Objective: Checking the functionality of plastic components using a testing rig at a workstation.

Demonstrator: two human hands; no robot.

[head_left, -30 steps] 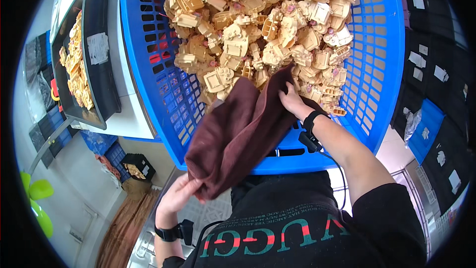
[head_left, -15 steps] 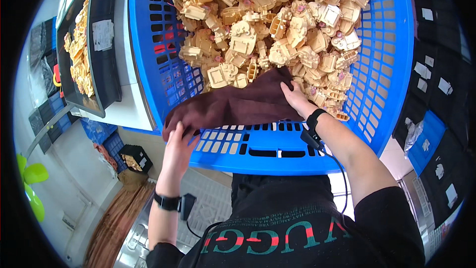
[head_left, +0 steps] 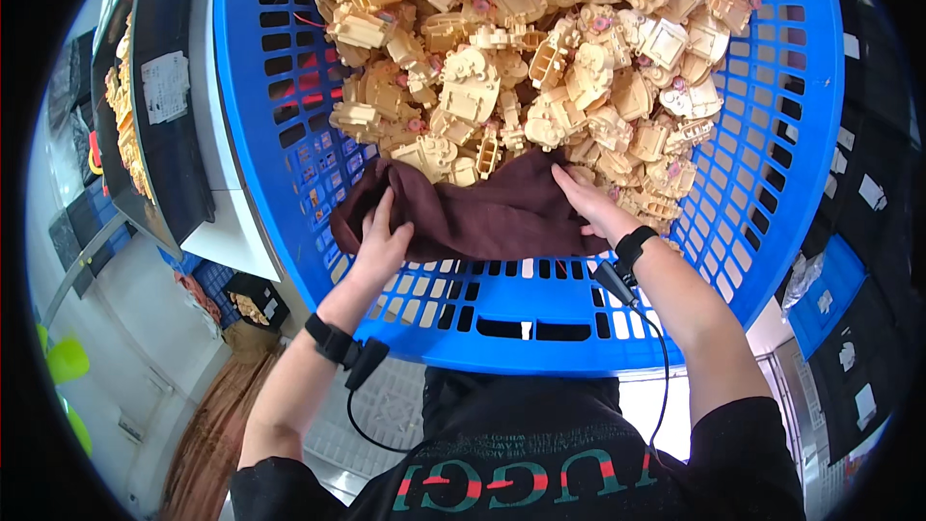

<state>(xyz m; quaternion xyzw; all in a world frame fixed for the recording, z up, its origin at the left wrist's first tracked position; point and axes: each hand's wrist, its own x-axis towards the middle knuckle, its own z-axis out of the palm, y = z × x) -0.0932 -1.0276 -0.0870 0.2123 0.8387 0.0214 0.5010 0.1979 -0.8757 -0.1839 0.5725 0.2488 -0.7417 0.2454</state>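
Observation:
A dark maroon cloth (head_left: 482, 217) lies bunched across the near end of a big blue plastic basket (head_left: 540, 357), against its slotted near wall. Beyond it, touching its far edge, are many beige moulded plastic parts (head_left: 470, 87), heaped loosely and some with pink spots. My left hand (head_left: 381, 246) rests on the cloth's left portion, fingers spread and holding nothing firmly. At the cloth's right end, my right hand (head_left: 593, 205) lies with fingers stretched out over it, beside the parts; some fingertips are partly hidden. Each wrist wears a black strap with a cabled device.
On the left, a black bin (head_left: 178, 96) with a white label stands on a white surface and holds more beige parts. A small black crate (head_left: 258, 301) sits lower down. Black stacked bins (head_left: 858, 328) with paper labels line the right side.
My left hand has moved right and inward, bringing the cloth's left end off the basket rim and into the basket. Its fingers have spread. My right hand stays at the cloth's right end.

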